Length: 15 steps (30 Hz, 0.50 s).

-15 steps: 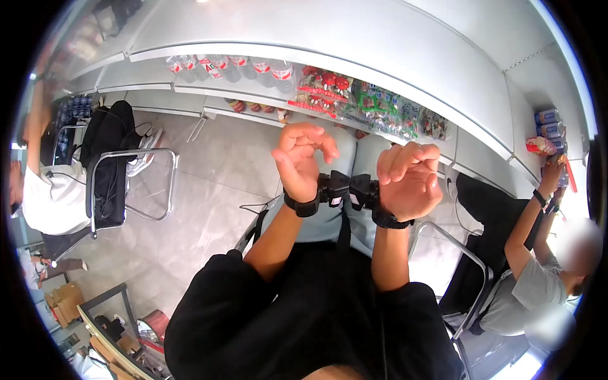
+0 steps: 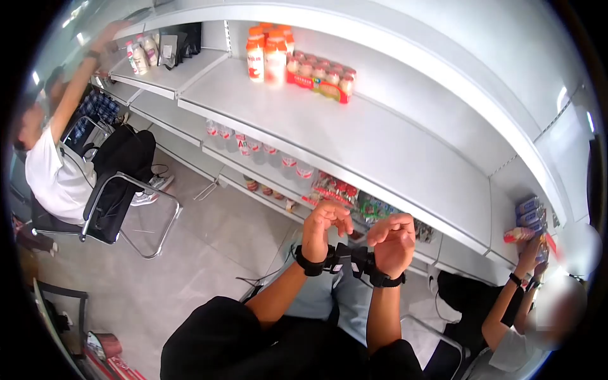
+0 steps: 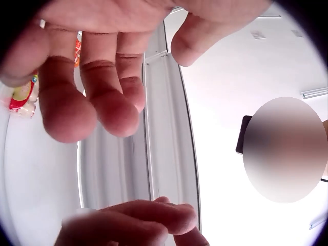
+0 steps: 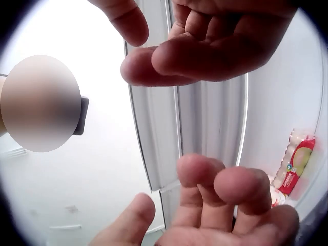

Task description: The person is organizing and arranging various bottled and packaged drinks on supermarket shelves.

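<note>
My left hand [image 2: 318, 237] and right hand [image 2: 394, 248] are raised in front of the shelf, palms turned partly toward each other with a gap between them. Both hold nothing. Their fingers are loosely bent, and a black strap circles each wrist. In the left wrist view my left hand [image 3: 95, 77] hangs from the top, fingers apart; the right one shows below. The right wrist view has my right hand [image 4: 205, 48] at the top, its fingers bent close together. Nearest beyond the hands on the shelf are red snack packs [image 2: 334, 188] and green packs [image 2: 375, 208].
Orange-capped bottles [image 2: 272, 56] and a red pack of small bottles [image 2: 322, 76] stand on the upper shelf [image 2: 380, 152]. Water bottles [image 2: 256, 149] line the one below. A seated person in white [image 2: 60, 174] is at left, another person [image 2: 506, 316] at right, handling packs.
The head view has tilted up, bringing the upper shelf with its bottles into sight. Both hands appear lower in view, still apart and holding nothing. The person at left now has an arm raised.
</note>
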Tool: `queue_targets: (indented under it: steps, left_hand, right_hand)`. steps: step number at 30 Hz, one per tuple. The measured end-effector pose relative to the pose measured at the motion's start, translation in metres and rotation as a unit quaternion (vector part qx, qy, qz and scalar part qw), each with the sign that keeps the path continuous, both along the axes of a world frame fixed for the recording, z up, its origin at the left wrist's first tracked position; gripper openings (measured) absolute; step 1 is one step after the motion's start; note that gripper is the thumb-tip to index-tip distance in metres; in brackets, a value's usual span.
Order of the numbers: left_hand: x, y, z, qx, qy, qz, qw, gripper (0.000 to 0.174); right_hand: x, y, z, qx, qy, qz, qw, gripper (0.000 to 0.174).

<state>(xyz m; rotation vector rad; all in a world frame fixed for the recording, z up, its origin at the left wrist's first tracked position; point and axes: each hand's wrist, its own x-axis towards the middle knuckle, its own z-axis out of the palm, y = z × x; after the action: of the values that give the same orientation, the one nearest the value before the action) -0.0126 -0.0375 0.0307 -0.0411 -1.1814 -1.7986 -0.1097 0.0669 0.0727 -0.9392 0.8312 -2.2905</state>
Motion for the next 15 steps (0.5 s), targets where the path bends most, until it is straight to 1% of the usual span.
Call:
queue_targets:
  steps: [1, 2, 3, 4, 5, 6, 8, 10, 12, 13, 15]
  left_hand:
    - [-0.001, -0.004, 0.004, 0.002, 0.015, -0.004, 1.0, 0.048]
    - [-0.004, -0.01, 0.008, -0.005, 0.0, -0.006, 1.0, 0.045]
    - [-0.007, -0.018, 0.013, -0.011, -0.015, -0.009, 1.0, 0.042]
    - [-0.006, -0.025, 0.019, -0.014, -0.037, -0.012, 0.999, 0.039]
    - [-0.006, -0.035, 0.027, -0.014, -0.038, -0.032, 0.999, 0.028]
    - [-0.008, -0.048, 0.033, -0.01, -0.073, -0.05, 0.996, 0.025]
    - [-0.012, -0.08, 0.045, -0.001, -0.14, -0.084, 0.986, 0.02]
    - [-0.017, -0.127, 0.042, 0.085, -0.161, -0.116, 0.976, 0.02]
    - [-0.024, -0.184, 0.026, 0.138, -0.133, -0.087, 0.978, 0.023]
    - [-0.024, -0.213, 0.018, 0.151, -0.141, -0.041, 0.978, 0.024]
    - [-0.022, -0.261, 0.01, 0.169, -0.163, 0.039, 0.971, 0.026]
  right_hand:
    - [-0.002, -0.004, 0.006, 0.019, 0.012, 0.003, 1.0, 0.028]
    - [-0.005, -0.009, 0.012, 0.037, 0.024, 0.006, 0.999, 0.028]
    - [-0.008, -0.013, 0.017, 0.08, 0.041, -0.006, 0.996, 0.024]
    - [-0.009, -0.02, 0.021, 0.097, 0.052, 0.009, 0.994, 0.023]
    - [-0.012, -0.03, 0.025, 0.114, 0.064, 0.023, 0.991, 0.022]
    - [-0.015, -0.04, 0.029, 0.132, 0.075, 0.038, 0.988, 0.021]
    - [-0.031, -0.061, 0.033, 0.165, 0.024, 0.088, 0.982, 0.019]
    - [-0.056, -0.082, 0.031, 0.184, -0.062, 0.126, 0.973, 0.018]
    - [-0.078, -0.105, 0.026, 0.241, -0.115, 0.104, 0.958, 0.018]
    - [-0.085, -0.115, 0.02, 0.27, -0.144, 0.092, 0.948, 0.019]
    - [-0.096, -0.134, 0.003, 0.308, -0.107, 0.096, 0.94, 0.021]
